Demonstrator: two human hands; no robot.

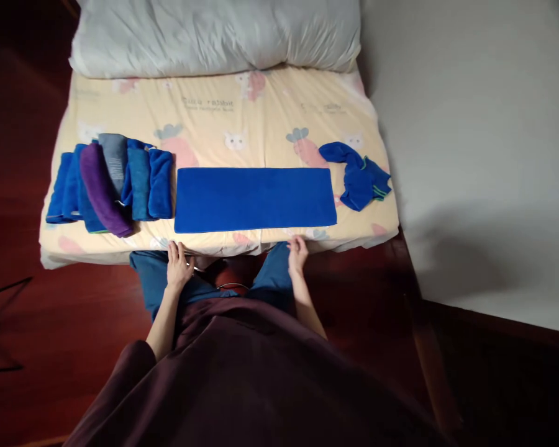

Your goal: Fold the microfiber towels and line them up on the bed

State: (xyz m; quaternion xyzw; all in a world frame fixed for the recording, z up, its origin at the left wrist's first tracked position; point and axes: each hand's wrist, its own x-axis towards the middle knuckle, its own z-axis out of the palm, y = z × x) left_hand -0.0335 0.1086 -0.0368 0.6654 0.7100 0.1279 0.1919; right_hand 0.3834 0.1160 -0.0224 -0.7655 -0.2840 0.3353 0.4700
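A flat blue towel (256, 198) lies spread lengthwise near the front edge of the bed, its sides straight and its surface smooth. My left hand (180, 267) rests at the bed's edge just below the towel's left corner, fingers apart and holding nothing. On the other side, my right hand (297, 253) is at the same edge below the towel's right part, its fingers loosely bent with nothing seen in them. Neither hand touches the towel. To its right lies a crumpled blue cloth (358, 177) with green trim.
Several rolled or folded blue towels (159, 185) lie at the left, with a purple roll (103, 189) and a grey one (114, 162) among them. A pale quilt (214, 37) is heaped at the back of the patterned bed sheet (251, 136). A white wall (470, 155) borders the right.
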